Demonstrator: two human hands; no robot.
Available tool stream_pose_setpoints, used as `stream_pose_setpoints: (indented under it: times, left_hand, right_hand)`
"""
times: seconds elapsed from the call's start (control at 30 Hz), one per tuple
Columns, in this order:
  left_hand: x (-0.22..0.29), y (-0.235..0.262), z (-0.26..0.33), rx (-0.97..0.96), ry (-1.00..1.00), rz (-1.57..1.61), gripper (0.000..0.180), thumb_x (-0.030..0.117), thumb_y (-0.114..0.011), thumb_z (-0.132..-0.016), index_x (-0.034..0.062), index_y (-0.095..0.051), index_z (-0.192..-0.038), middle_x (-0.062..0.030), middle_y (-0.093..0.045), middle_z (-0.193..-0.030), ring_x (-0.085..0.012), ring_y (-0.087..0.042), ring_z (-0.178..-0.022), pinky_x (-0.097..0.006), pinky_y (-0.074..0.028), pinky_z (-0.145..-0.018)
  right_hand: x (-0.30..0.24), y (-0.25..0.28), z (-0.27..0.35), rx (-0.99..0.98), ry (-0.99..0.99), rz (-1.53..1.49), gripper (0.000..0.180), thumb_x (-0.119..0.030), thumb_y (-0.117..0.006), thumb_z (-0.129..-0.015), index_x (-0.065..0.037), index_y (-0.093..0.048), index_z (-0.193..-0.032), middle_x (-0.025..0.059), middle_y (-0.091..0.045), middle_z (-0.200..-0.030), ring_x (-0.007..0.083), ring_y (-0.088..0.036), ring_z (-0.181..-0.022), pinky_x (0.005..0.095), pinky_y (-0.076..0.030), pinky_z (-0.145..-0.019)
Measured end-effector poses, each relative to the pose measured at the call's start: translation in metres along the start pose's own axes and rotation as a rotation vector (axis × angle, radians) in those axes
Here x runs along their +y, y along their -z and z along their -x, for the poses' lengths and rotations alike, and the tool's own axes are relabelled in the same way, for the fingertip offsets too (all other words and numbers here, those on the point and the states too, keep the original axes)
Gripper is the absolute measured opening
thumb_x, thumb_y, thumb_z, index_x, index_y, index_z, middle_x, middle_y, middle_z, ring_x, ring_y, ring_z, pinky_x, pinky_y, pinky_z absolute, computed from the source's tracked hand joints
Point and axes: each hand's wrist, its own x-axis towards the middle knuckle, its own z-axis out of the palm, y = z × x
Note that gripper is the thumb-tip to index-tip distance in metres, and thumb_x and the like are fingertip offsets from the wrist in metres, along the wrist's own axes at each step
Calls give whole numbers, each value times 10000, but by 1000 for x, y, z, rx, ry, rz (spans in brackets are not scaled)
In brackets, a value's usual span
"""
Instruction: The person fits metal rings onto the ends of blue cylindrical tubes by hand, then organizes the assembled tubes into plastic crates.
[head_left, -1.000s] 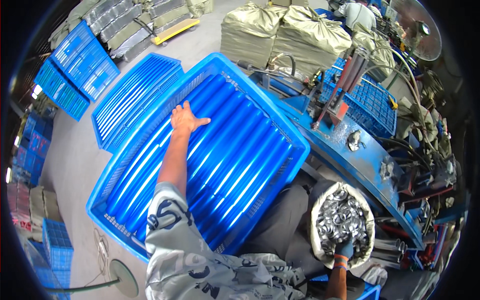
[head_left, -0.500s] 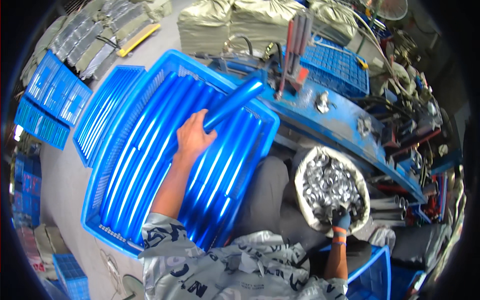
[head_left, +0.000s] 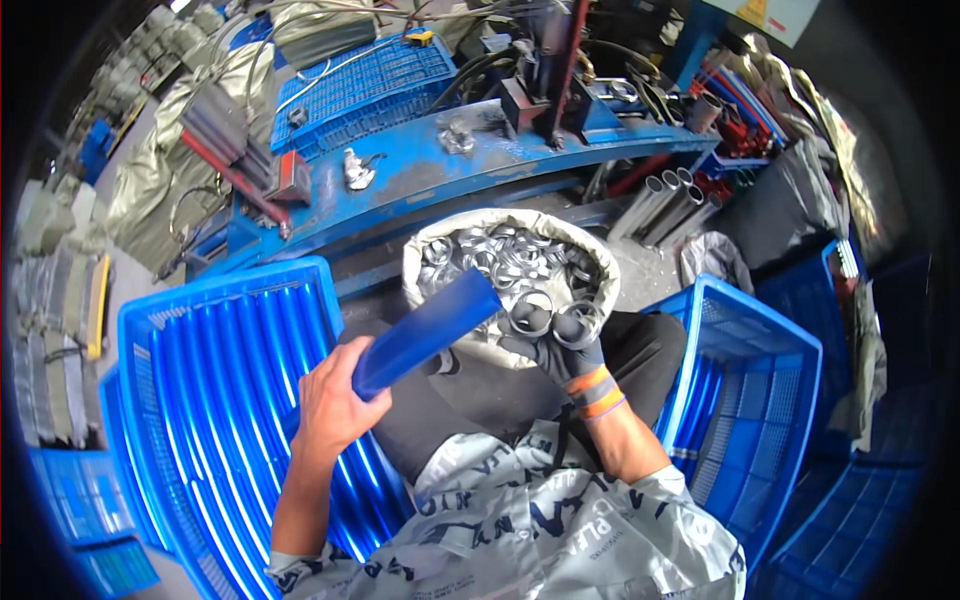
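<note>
- Tube (head_left: 428, 332), blue and glossy, sits clenched at its lower end in the bare left hand (head_left: 333, 405); it slants up toward the sack (head_left: 425, 262) of metal rings, its free end over the sack's near rim.
- Right hand (head_left: 567, 352), in a dark glove with orange cuff bands, closes on a metal ring (head_left: 577, 325) at the near edge of the sack; a second ring (head_left: 531, 313) stands just beside it, and I cannot tell whether the fingers grip that one too.
- Judging by this pose, the step in hand is bringing a ring and the tube together over the lap. The next move seems to call for lining up the ring's bore with the tube's open end, which needs the left hand to steady the tube.
- Sack: pale woven cloth with a rolled-down rim, standing between the person's knees and heaped with short silvery rings.
- Left crate (head_left: 160, 330): blue slotted plastic, left of the sack, filled with more blue tubes laid side by side lengthwise.
- Right crate (head_left: 790, 350): also blue, right of the sack; a few blue tubes show along its near wall, the rest looks bare.
- Beyond the sack runs a blue steel counter (head_left: 420, 175) carrying a press-like fixture and loose fittings.
</note>
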Motion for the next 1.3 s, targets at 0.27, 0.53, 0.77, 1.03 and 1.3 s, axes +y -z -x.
stream_pose_setpoints:
  times: [0.27, 0.53, 0.77, 1.03, 1.3]
  left_hand:
    - [27, 9, -21, -19, -107, -29, 574, 104, -879, -763, 62, -744, -1319, -153, -795, -1096, -391, -802, -974, -469, -640, -862]
    - [17, 20, -21, -132, -160, -147, 650, 101, -847, -678, 67, -748, -1319, -137, -736, -1023, -373, -746, -943, -479, -598, -861]
    - [16, 18, -11, -195, -167, -123, 663, 137, -849, -672, 74, -751, -1325, -127, -737, -1040, -358, -737, -978, -476, -592, -881]
    - [6, 20, 0, -190, -158, -102, 678, 139, -854, -683, 87, -745, -1350, -119, -705, -1014, -358, -720, -958, -493, -580, -852]
    - [0, -11, 4, -145, -98, -77, 724, 130, -855, -674, 93, -745, -1389, -127, -735, -1080, -380, -734, -988, -491, -603, -881]
  right_hand:
    - [-23, -8, 2, -176, 391, 1021, 152, -9, -919, -883, -54, -806, -974, 128, -720, -1328, 220, -685, -1189, 391, -572, -1023]
    - [-43, -30, 11, -266, 282, 1112, 660, -48, -994, -852, -29, -708, -1447, 174, -705, -1447, 277, -671, -1398, 434, -532, -1174]
    - [-22, -54, 19, -82, 84, 569, 1116, -251, -1000, -921, 30, -347, -1781, 236, -601, -1665, 327, -607, -1525, 485, -474, -1294]
    - [-17, -50, 25, -111, 36, 822, 902, -293, -841, -1084, 76, -381, -1767, 153, -568, -1713, 206, -511, -1571, 369, -328, -1334]
    - [-16, -44, 16, 26, -32, 898, 753, -249, -751, -1132, 50, -439, -1749, 106, -700, -1547, 55, -713, -1044, 193, -546, -798]
